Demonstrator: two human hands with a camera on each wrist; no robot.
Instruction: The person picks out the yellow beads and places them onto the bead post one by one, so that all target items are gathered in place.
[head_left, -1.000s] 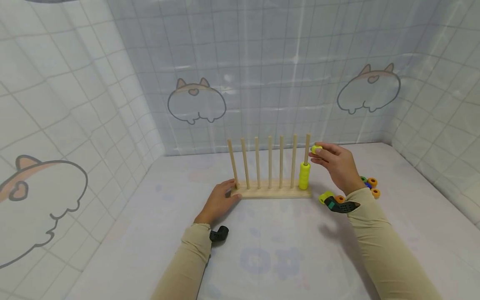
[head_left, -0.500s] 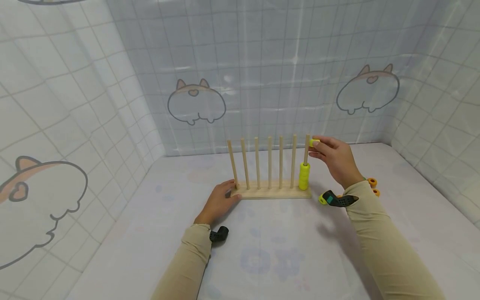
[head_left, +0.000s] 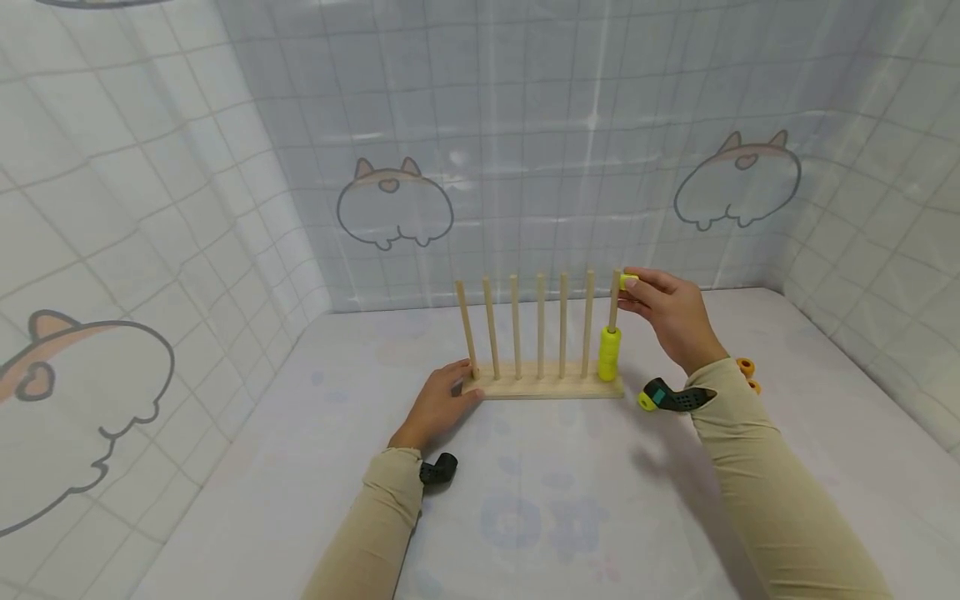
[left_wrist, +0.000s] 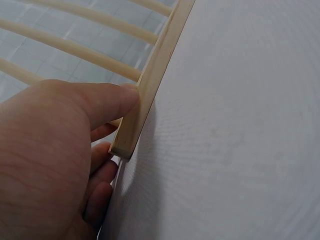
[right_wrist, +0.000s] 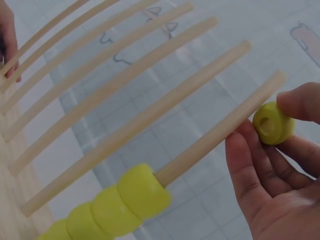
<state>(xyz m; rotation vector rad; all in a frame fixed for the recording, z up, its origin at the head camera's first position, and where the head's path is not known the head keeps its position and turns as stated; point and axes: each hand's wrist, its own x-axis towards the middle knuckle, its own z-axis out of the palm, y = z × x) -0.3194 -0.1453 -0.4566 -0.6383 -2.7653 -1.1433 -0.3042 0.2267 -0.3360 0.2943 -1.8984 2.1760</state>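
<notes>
A wooden peg rack with several upright pegs stands on the table. Its rightmost peg carries a stack of yellow beads; the other pegs are bare. My left hand grips the rack's left end, thumb on the front edge of the base, fingers behind. Between thumb and fingers, my right hand pinches one more yellow bead, its hole showing. That bead is beside the upper part of the rightmost peg, not around it. The right hand's other fingers are spread near the peg.
Right of the rack, loose orange beads and a yellow-green one lie on the table, partly hidden by the right wrist and its black strap. A tile-patterned sheet hangs behind and at both sides.
My right hand has risen slightly and moved left, bringing the yellow bead close to the top of the rightmost peg. The left hand and the rack have stayed in place.
</notes>
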